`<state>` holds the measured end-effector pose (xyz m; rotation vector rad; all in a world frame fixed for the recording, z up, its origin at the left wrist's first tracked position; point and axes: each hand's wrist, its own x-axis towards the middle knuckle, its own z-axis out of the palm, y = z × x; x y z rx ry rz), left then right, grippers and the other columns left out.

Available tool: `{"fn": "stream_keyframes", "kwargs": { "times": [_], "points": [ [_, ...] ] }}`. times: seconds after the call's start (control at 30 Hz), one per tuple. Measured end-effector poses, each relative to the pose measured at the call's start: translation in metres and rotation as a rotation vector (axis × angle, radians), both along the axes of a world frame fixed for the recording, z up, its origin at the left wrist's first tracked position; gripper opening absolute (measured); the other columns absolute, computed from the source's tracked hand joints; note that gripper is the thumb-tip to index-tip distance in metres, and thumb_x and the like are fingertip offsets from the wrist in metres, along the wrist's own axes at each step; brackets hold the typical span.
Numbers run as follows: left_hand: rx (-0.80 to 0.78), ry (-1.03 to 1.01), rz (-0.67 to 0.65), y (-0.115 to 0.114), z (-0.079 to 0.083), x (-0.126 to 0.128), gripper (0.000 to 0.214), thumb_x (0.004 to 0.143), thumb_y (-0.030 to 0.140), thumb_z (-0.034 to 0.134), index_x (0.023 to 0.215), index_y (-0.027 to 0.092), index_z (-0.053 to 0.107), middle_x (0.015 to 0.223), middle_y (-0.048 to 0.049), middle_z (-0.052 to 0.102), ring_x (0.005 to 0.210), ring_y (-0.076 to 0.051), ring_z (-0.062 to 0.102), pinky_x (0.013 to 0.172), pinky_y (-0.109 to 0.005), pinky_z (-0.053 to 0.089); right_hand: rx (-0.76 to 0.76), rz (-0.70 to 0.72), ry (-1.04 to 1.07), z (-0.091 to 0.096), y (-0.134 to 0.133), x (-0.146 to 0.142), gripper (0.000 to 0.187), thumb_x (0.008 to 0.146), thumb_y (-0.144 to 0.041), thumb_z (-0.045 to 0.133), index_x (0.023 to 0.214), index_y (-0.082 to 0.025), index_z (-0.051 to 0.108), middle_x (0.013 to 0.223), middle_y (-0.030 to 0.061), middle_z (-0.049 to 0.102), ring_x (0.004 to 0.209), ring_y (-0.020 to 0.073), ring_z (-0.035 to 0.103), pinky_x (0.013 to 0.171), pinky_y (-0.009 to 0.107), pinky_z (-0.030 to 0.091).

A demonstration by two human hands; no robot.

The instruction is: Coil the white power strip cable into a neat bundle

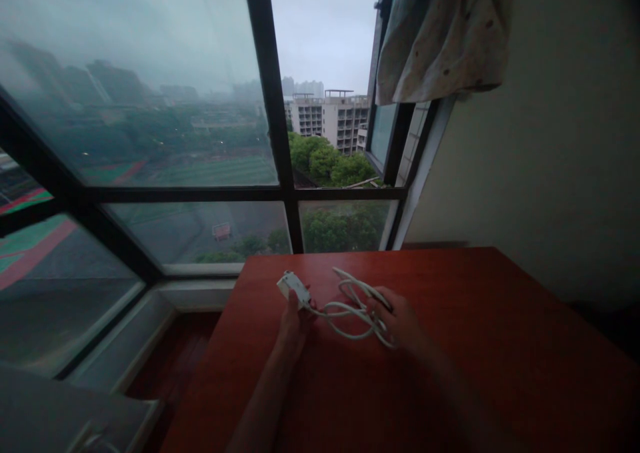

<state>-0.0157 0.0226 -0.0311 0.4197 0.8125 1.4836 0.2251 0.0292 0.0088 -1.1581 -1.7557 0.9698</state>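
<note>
A small white power strip (296, 288) is gripped in my left hand (296, 316), with my thumb along its near side. Its white cord (345, 310) runs from the near right end in loose loops toward the right. My right hand (395, 316) is closed round the bunched loops, its fingers curled over them. One bend of the cord sticks out beyond the fingers, toward the window. Both hands are over the reddish-brown table (440, 273). The cord's plug cannot be made out.
Behind the table stands a dark-framed window (285, 193), with its right upper pane swung outward. A spotted curtain (445, 46) hangs at the upper right beside a plain wall (540, 160). Dark red flooring (175, 353) and a pale ledge (200, 294) lie left of the table.
</note>
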Motion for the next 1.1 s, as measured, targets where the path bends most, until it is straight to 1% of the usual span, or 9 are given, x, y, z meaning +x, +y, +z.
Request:
{"fn": "stream_keyframes", "kwargs": {
  "times": [0.1,0.2,0.33,0.47,0.57,0.67,0.8,0.93,1.1],
  "points": [
    [0.047,-0.147,0.022,-0.001,0.009,-0.006,0.054,0.069,0.062,0.069,0.096,0.015,0.062,0.063,0.0024,0.054,0.058,-0.011,0.055,0.063,-0.027,0.051,-0.049,-0.096,0.096,0.001,0.005,0.006,0.026,0.085,-0.043,0.054,0.079,-0.019,0.061,0.069,0.001,0.063,0.063,0.0158,0.056,0.059,0.025,0.042],
    [0.092,-0.255,0.127,-0.001,0.013,-0.015,0.053,0.07,0.065,0.065,0.09,0.016,0.062,0.061,0.0047,0.048,0.05,-0.006,0.046,0.057,-0.023,0.049,-0.137,-0.159,0.202,0.002,0.01,0.013,0.029,0.079,-0.047,0.062,0.079,-0.018,0.059,0.069,0.0011,0.062,0.057,0.0134,0.051,0.052,0.023,0.038],
    [0.132,-0.263,0.181,0.002,0.012,-0.028,0.049,0.072,0.065,0.063,0.087,0.019,0.058,0.057,0.0077,0.04,0.04,-0.003,0.03,0.04,-0.015,0.033,-0.295,-0.164,0.336,-0.001,0.018,0.025,0.038,0.078,-0.056,0.06,0.08,-0.018,0.058,0.062,-0.0015,0.057,0.043,0.0076,0.035,0.04,0.021,0.021],
    [0.156,-0.166,0.263,0.004,0.014,-0.05,0.049,0.07,0.064,0.066,0.087,0.019,0.055,0.056,0.009,0.037,0.039,-0.002,0.026,0.035,-0.015,0.024,-0.284,-0.223,0.375,-0.008,0.029,0.052,0.042,0.078,-0.059,0.056,0.081,-0.017,0.062,0.063,0.0003,0.059,0.041,0.0074,0.035,0.039,0.021,0.022],
    [0.146,-0.041,0.331,0.003,0.019,-0.071,0.05,0.068,0.062,0.069,0.088,0.019,0.054,0.057,0.0091,0.038,0.039,-0.002,0.027,0.035,-0.014,0.024,-0.199,-0.243,0.128,-0.017,0.039,0.083,0.041,0.08,-0.056,0.054,0.078,-0.017,0.066,0.061,0.0025,0.062,0.045,0.0121,0.045,0.042,0.024,0.032],
    [0.113,0.126,0.393,0.002,0.021,-0.091,0.052,0.065,0.06,0.073,0.087,0.019,0.052,0.057,0.01,0.04,0.039,-0.001,0.028,0.036,-0.013,0.023,-0.027,-0.273,-0.183,-0.032,0.05,0.116,0.034,0.081,-0.047,0.053,0.09,-0.02,0.071,0.081,0.0066,0.071,0.073,0.0217,0.064,0.067,0.032,0.048],
    [0.027,0.402,0.534,0.002,0.016,-0.111,0.053,0.061,0.059,0.075,0.081,0.019,0.047,0.054,0.0119,0.037,0.037,-0.001,0.028,0.036,-0.013,0.023,0.068,-0.258,-0.545,-0.053,0.059,0.146,0.031,0.086,-0.034,0.046,0.096,-0.02,0.072,0.101,0.0109,0.07,0.095,0.0246,0.064,0.086,0.037,0.046],
    [-0.071,0.776,0.618,0.002,0.009,-0.122,0.05,0.064,0.06,0.069,0.082,0.02,0.045,0.057,0.0096,0.043,0.042,-0.006,0.038,0.041,-0.019,0.033,0.137,-0.147,-0.831,-0.06,0.06,0.145,0.032,0.09,-0.024,0.041,0.097,-0.018,0.071,0.1,0.0119,0.067,0.094,0.0224,0.061,0.087,0.035,0.045],
    [-0.092,1.332,0.578,0.0,0.01,-0.112,0.05,0.064,0.058,0.067,0.091,0.021,0.048,0.075,-0.0001,0.055,0.063,-0.018,0.053,0.053,-0.026,0.04,0.217,-0.093,-1.025,-0.06,0.054,0.112,0.036,0.088,-0.011,0.039,0.109,-0.016,0.067,0.113,0.0138,0.064,0.104,0.0236,0.057,0.093,0.036,0.04]
  ]
}}
